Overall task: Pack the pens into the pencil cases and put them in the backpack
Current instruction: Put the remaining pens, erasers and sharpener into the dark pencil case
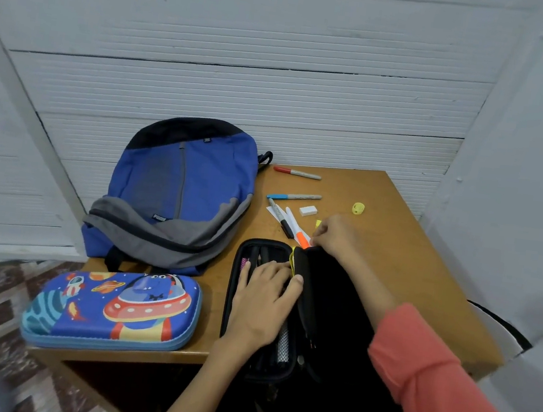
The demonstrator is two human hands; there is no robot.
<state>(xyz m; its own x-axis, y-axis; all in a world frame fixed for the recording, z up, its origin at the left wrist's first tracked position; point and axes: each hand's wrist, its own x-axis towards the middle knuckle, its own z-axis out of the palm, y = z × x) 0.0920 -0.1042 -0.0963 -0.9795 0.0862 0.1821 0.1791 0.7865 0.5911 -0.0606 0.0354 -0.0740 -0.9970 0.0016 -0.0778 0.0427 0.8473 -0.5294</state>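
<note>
An open black pencil case [319, 302] lies on the wooden table [394, 256], with dark pens in its left half. My left hand [264, 305] rests flat on those pens, thumb against the middle flap. My right hand [335, 235] is at the case's top edge, fingers curled by an orange-tipped marker [298, 230]; whether it holds the marker is unclear. A black marker [282, 219], a blue-capped marker [293, 196] and a red-capped marker [297, 173] lie loose behind. A shut blue space-themed pencil case [111, 309] sits left. The blue and grey backpack [175, 193] lies behind it.
A white eraser [308, 210] and a yellow sharpener [358, 208] lie on the table's far right part. A small yellow piece [318, 223] sits by my right hand. White panelled walls close in behind and at the right. Patterned floor shows at the left.
</note>
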